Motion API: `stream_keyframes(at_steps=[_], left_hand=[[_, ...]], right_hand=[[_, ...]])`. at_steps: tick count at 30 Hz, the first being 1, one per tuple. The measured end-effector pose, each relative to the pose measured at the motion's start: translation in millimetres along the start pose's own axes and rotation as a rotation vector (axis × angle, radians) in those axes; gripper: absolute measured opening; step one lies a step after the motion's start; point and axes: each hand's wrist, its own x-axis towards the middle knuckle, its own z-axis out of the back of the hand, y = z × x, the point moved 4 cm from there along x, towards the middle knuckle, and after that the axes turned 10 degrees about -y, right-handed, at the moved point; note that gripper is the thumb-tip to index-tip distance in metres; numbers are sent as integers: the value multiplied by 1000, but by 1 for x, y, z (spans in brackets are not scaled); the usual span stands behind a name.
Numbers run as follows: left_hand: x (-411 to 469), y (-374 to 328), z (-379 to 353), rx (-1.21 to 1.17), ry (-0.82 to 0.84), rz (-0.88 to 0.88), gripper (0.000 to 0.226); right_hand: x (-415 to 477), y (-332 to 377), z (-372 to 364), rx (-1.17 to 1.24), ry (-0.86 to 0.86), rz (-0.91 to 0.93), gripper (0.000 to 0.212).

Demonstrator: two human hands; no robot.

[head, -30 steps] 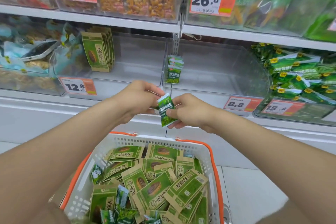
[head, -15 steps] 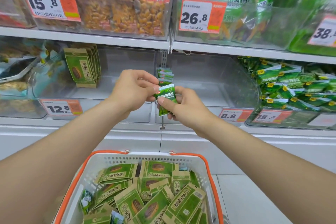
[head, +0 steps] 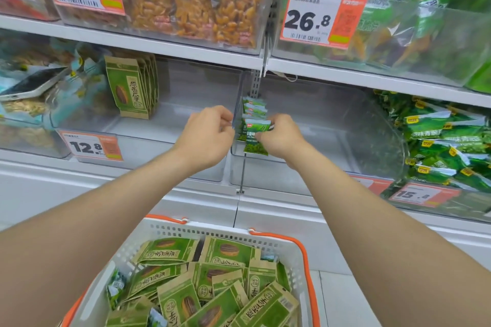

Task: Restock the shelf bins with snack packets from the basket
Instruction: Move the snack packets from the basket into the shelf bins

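We take the clear plastic shelf bin (head: 332, 125) in the middle row as our marker. Its left wall stands just beside a neighbouring clear bin (head: 186, 103). The white shelf board (head: 345, 75) runs above its open top, and both our hands are raised in front of the gap between that board and the front lip. Inside, a short stack of small green packets (head: 254, 108) sits against the left wall. Right of the stack, the bin's floor shows as far as the curved right wall.

Our right hand (head: 283, 138) pinches a small green snack packet (head: 256, 138) by its right edge, with thumb and fingers clamped on it. The packet is at the bin's front-left corner, just in front of the stack, and its lower end is level with the front lip. It is upright and slightly tilted, with a white top band, a dark label across the middle and pictured green peas below.

Our left hand (head: 207, 135) is just left of the bin's left wall with its fingers curled together. We cannot tell whether they touch anything. Below the bin, the white plastic basket with an orange rim (head: 265, 243) holds a loose pile of kraft-and-green seed packets (head: 228, 251).
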Motion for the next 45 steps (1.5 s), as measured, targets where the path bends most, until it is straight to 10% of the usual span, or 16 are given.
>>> stream_keyframes(at_steps=[22,27,33,39,45], left_hand=[[-13,4,-6,-17,94,-65,55],[-11,5,-6,8,102,-63,56],[-14,3,-2,72,104,-97,54],[-30,-9,24,181,-46,-196,19],[-70,-13,28,402,314,-179,9]], right_hand=[[30,-5,-18,-110,6,-296,80],[24,-4,-11,-155,58,-317,67],[17,6,-1,-275,29,-63,15],[-39,37,23,-432,-118,404,20],[-116,53,33,-499,90,697,15]])
